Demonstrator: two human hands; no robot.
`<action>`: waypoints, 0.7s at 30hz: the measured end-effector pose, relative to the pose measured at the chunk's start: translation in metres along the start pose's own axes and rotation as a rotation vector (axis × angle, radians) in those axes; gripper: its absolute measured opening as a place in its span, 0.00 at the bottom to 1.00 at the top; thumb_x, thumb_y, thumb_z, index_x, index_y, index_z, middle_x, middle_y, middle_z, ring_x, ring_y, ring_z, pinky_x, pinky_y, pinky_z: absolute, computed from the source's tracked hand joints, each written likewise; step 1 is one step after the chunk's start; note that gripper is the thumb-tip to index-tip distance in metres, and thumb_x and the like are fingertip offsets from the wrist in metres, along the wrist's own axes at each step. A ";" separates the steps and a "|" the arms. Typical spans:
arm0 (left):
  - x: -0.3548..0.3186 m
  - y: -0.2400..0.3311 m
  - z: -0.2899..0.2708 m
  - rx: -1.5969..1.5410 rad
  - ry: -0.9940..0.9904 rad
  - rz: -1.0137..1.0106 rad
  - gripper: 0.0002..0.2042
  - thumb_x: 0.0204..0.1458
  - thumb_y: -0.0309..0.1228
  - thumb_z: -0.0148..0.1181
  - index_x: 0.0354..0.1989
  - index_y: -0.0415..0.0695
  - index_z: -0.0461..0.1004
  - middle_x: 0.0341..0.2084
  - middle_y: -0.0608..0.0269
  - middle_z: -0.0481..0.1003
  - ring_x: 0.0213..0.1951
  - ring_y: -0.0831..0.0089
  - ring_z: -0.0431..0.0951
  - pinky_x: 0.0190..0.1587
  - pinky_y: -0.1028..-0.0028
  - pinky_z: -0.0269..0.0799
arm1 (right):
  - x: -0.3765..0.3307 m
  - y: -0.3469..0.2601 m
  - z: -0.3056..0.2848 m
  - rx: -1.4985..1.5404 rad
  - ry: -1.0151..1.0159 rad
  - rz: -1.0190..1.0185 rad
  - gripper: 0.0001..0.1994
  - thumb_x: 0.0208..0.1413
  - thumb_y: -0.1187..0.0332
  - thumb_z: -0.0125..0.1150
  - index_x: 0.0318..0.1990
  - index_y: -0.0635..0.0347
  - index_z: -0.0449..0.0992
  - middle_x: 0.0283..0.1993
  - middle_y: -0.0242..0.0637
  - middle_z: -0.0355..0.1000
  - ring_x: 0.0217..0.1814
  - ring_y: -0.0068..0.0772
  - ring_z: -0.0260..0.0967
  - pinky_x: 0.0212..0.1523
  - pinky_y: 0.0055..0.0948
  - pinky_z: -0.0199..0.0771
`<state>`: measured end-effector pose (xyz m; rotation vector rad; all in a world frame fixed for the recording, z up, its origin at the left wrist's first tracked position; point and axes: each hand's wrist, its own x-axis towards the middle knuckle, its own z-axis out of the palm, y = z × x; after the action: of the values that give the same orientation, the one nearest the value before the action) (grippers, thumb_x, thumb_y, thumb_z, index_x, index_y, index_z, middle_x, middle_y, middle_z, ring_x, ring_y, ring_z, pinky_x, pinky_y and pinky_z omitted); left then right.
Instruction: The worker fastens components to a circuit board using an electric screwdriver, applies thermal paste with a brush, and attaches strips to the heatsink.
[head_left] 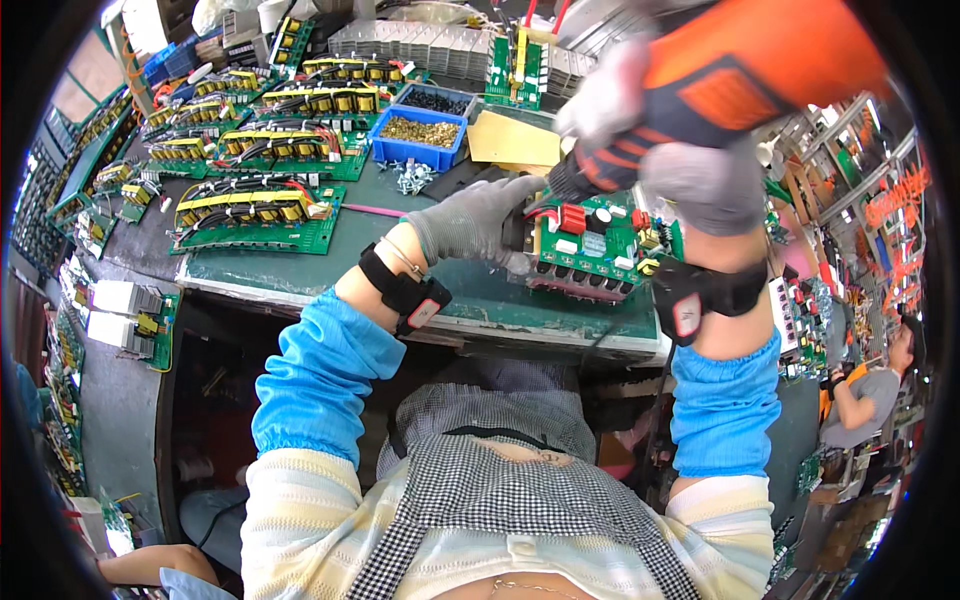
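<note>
While racks of boards (75, 185) line the far left edge, finished boards with yellow coils (255, 210) lie in rows on the green bench (330, 275). Behind them sit a blue bin of brass screws (420, 135) and a darker bin (433, 100), with loose screws (410, 178) scattered just in front. The left hand (475, 220), in a grey glove, grips the left edge of a green board (600, 245) held tilted near the bench's front edge. Above it, the right hand (650, 130), gloved too, is clenched around an orange screwdriver (740, 70) whose tip comes down on the board's top edge; this tool and hand hide the bench behind. Both wrists wear black straps. At far right, another person (865, 385) works beside shelves.
</note>
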<state>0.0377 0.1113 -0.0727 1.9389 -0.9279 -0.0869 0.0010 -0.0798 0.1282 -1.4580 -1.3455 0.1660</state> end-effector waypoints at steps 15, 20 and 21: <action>0.048 0.101 -0.002 0.626 -0.206 0.130 0.55 0.32 0.45 0.76 0.71 0.41 0.52 0.68 0.45 0.55 0.70 0.47 0.53 0.70 0.57 0.53 | -0.236 -0.081 0.009 -1.141 0.454 0.192 0.25 0.34 0.70 0.78 0.43 0.56 0.75 0.55 0.41 0.67 0.56 0.47 0.64 0.56 0.44 0.65; 0.073 0.097 0.016 0.716 -0.366 0.048 0.54 0.30 0.43 0.76 0.70 0.42 0.54 0.65 0.46 0.60 0.66 0.48 0.60 0.67 0.59 0.59 | -0.296 -0.055 0.004 -1.449 0.369 0.332 0.23 0.28 0.75 0.76 0.39 0.54 0.77 0.50 0.37 0.69 0.51 0.46 0.65 0.48 0.37 0.70; 0.073 0.092 0.020 0.697 -0.363 0.040 0.53 0.30 0.43 0.76 0.69 0.42 0.55 0.63 0.46 0.62 0.64 0.48 0.62 0.66 0.59 0.60 | -0.306 -0.045 0.004 -1.447 0.401 0.320 0.23 0.28 0.76 0.75 0.39 0.53 0.78 0.49 0.37 0.69 0.51 0.46 0.65 0.48 0.37 0.71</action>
<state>0.0290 0.0269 0.0105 2.5974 -1.3633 -0.1032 -0.1364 -0.3246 -0.0028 -2.6680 -0.7952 -1.0554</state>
